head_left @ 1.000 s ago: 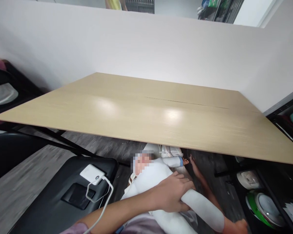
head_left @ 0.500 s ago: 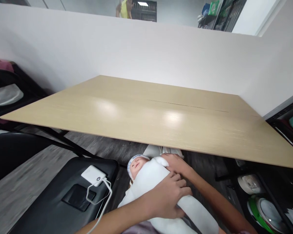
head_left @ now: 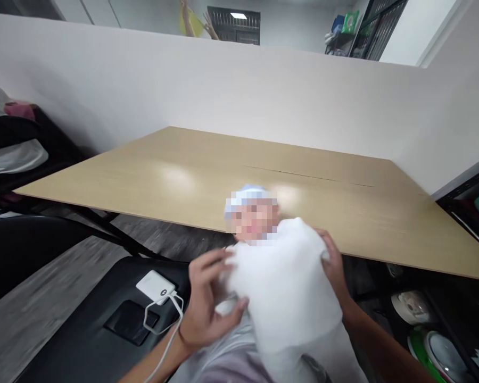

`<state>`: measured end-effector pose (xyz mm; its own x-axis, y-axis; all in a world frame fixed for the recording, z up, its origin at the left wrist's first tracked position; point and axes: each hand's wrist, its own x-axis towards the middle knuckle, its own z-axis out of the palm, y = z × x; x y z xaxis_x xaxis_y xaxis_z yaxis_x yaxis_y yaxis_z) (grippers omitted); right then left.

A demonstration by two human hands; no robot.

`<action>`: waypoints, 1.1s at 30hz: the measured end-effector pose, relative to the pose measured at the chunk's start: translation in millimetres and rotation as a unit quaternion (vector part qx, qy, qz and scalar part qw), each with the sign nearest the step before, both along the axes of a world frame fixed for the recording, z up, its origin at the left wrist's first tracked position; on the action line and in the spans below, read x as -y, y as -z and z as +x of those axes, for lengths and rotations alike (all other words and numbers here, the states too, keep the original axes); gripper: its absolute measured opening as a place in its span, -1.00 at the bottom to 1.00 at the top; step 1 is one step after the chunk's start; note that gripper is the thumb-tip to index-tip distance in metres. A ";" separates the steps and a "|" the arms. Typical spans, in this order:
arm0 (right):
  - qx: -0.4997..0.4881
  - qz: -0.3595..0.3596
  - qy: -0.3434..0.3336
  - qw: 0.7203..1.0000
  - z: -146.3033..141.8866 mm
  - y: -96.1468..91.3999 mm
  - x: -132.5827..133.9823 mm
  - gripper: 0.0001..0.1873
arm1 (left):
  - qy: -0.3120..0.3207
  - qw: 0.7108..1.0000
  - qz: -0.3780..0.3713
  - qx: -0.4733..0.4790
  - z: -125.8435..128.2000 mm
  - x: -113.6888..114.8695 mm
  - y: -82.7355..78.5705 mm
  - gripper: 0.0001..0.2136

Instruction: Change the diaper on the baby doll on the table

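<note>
A baby doll (head_left: 287, 276) wrapped in white cloth with a white and blue cap (head_left: 249, 194) is propped upright in front of me. Its head comes above the near table edge. My left hand (head_left: 209, 300) is at the doll's left side, fingers and thumb spread apart, fingertips blurred against the cloth. On the other side, my right hand (head_left: 335, 260) grips the white wrap near its upper edge; part of that hand is hidden behind the doll.
A wooden table (head_left: 163, 186) stands ahead against a pale partition wall (head_left: 223, 90). To the left, a black chair (head_left: 75, 330) bears a white power bank (head_left: 155, 287) with a cable and a dark phone (head_left: 131, 322). Shelves with containers (head_left: 415, 308) are at right. Beyond the partition, a person's hands hold something yellow.
The doll has gone from lying low to upright and higher, its head now in front of the table edge. My left hand has shifted left off its middle; my right hand has moved right.
</note>
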<state>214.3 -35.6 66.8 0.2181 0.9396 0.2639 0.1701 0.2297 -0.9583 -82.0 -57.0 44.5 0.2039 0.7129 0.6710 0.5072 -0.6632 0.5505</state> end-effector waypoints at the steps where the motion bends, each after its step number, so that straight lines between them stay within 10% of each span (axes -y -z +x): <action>1: -0.004 0.000 0.039 0.999 8.7 0.1 -1.0 -0.65 | 0.008 0.998 -0.058 -0.010 2.7 -18.6 -10.4 -0.36; 6: 0.038 -0.019 0.134 0.990 47.4 -2.3 -31.2 -0.62 | 0.161 0.927 -0.318 -0.120 23.2 -108.9 -50.7 -0.41; 13: 0.454 -0.062 0.004 0.889 117.4 -18.0 -48.2 -0.73 | 0.176 0.921 -0.280 -0.204 24.1 -171.7 -54.6 -0.50; 19: 0.453 -0.067 -0.006 0.889 138.7 12.1 -38.0 -0.61 | 0.190 0.906 -0.286 -0.248 19.5 -186.0 -40.3 -0.50; 24: 0.434 -0.068 0.027 0.898 152.0 38.3 -45.4 -0.59 | 0.073 0.942 -0.197 -0.262 5.8 -200.2 -13.9 -0.42; 33: 0.411 -0.061 -0.007 0.910 167.3 49.8 -129.4 -0.54 | 0.030 0.948 -0.123 -0.292 -4.9 -275.3 6.0 -0.45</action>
